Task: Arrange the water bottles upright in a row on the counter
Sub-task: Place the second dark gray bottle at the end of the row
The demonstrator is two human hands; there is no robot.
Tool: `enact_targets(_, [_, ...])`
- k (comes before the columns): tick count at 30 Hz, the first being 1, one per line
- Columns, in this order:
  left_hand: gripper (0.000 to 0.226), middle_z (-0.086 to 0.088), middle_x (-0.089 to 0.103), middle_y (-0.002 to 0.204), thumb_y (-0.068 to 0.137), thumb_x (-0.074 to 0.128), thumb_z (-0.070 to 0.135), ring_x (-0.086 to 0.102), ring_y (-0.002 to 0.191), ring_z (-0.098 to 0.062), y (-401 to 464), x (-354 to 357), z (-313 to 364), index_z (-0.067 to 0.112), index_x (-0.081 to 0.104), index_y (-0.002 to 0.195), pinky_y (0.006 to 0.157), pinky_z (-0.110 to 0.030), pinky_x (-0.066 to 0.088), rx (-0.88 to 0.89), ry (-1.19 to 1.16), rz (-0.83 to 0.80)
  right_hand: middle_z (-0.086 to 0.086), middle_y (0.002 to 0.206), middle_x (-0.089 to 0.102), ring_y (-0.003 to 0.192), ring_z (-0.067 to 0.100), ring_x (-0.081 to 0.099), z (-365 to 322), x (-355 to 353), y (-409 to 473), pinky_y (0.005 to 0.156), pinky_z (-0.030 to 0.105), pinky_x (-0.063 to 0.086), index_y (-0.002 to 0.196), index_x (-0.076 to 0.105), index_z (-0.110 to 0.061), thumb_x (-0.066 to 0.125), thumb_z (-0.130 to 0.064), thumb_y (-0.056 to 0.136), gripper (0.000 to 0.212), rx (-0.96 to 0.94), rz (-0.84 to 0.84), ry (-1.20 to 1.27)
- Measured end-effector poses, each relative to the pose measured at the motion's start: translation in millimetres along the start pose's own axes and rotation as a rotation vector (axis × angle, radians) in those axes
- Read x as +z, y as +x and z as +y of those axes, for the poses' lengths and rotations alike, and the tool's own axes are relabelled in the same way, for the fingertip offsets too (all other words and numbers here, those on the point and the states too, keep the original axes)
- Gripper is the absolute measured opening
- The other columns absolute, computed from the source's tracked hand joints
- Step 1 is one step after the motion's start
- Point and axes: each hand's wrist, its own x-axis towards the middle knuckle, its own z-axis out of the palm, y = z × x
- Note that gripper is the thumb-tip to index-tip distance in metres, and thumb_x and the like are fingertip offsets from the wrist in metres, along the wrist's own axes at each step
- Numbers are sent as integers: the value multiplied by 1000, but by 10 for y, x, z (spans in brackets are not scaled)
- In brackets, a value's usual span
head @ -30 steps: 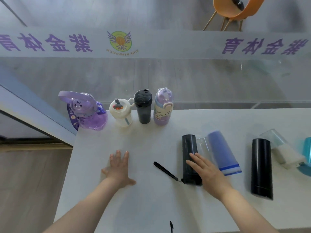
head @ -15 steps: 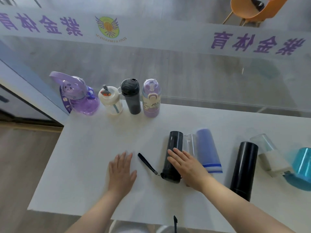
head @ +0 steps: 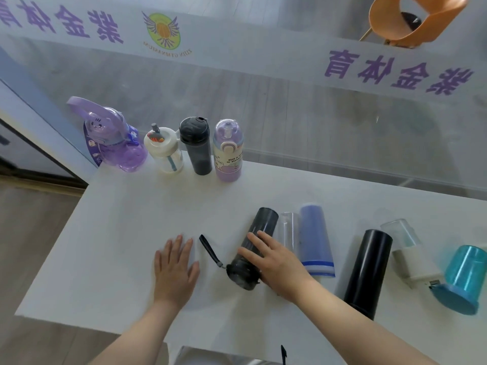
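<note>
We see a white bench (head: 126,233) set against a glass wall. Four bottles stand upright in a row along its far edge, left to right: a purple jug with a carry handle (head: 116,140), a white-lidded straw bottle (head: 164,150), a dark grey shaker bottle (head: 196,146) and a lilac cartoon-print bottle (head: 228,151). Neighbouring bottles in this row stand just beside one another.

Nearer to us, five more bottles lie on their sides. A smoky black bottle (head: 259,230) lies with its cap toward us; a black wrist strap (head: 209,250) runs from the cap to the left. A blue-sleeved clear bottle (head: 315,238) lies just to its right. Further right lie a matte black flask (head: 367,270), a clear bottle with a white sleeve (head: 411,248) and a teal bottle (head: 465,272).

The left hand (head: 175,267) rests flat on the bench, fingers extended and together, left of the strap and apart from it. The right hand (head: 274,259) lies over the smoky black bottle, fingers extended across its body. We cannot tell whether the fingers grip it.
</note>
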Motion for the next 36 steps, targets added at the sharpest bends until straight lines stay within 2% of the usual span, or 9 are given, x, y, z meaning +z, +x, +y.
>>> enact_targets(3, [63, -1, 24, 158, 89, 25, 51, 13, 146, -24, 1, 5, -12, 26, 30, 147, 116, -41, 2, 21, -5, 11, 10, 148, 41, 134, 34, 40, -33, -98, 7, 88, 41, 53, 139, 38, -29, 78, -30, 73, 77, 81, 71, 130])
enact_targets(6, [63, -3, 27, 157, 88, 27, 49, 17, 145, -26, 1, 7, -18, 25, 32, 147, 115, -41, 4, 28, 12, 15, 7, 153, 33, 140, 28, 27, -32, -201, -20, 102, 40, 43, 145, 34, -27, 70, -35, 82, 73, 133, 132, 261])
enact_targets(12, [62, -5, 31, 155, 88, 28, 49, 21, 143, -28, 5, 7, -20, 24, 34, 145, 114, -40, 5, 25, 16, 21, -2, 135, 53, 121, 15, 51, 36, -361, -118, 96, 31, 49, 138, 40, -22, 68, -44, 78, 71, 211, 302, 438])
enact_targets(14, [62, -5, 33, 154, 88, 30, 48, 23, 142, -29, 7, 10, -24, 24, 36, 144, 114, -40, 6, 25, 14, 22, -12, 125, 58, 111, 8, 56, 29, -419, -141, 92, 26, 50, 135, 42, -29, 68, -47, 79, 65, 321, 337, 590])
enact_targets(16, [62, -6, 35, 153, 87, 31, 48, 26, 141, -29, 12, 12, -22, 23, 38, 143, 113, -41, 9, 25, 18, 27, -20, 116, 60, 103, 7, 60, 20, -433, -151, 88, 28, 52, 131, 40, -39, 67, -54, 77, 63, 454, 336, 750])
enact_targets(18, [62, -6, 36, 152, 87, 31, 47, 27, 141, -29, 15, 14, -12, 23, 38, 143, 113, -41, 10, 23, 30, 32, -23, 113, 60, 102, 5, 61, 22, -402, -155, 87, 31, 53, 127, 38, -47, 66, -59, 74, 61, 484, 328, 813])
enact_targets(24, [63, -6, 33, 154, 87, 29, 46, 25, 142, -28, 0, 34, 4, 23, 35, 145, 114, -43, 10, 16, 59, 51, -33, 117, 53, 107, -3, 56, -77, -372, -109, 90, 21, 48, 120, 30, -62, 72, -46, 75, 63, 512, 370, 908])
enact_targets(29, [62, -6, 37, 151, 86, 32, 46, 28, 141, -29, 6, 36, -8, 23, 39, 143, 113, -44, 13, 30, 39, 63, -27, 117, 57, 108, -3, 58, -33, -324, 11, 95, 25, 49, 125, 36, -50, 75, -30, 77, 65, 523, 392, 1016])
enact_targets(36, [62, -2, 35, 153, 85, 33, 48, 25, 142, -24, 4, 8, -21, 26, 38, 143, 114, -40, 10, 28, 21, 59, -13, 109, 60, 101, 1, 59, 340, -543, 440, 88, 20, 50, 109, 43, -48, 78, -19, 74, 57, 552, 469, 1019])
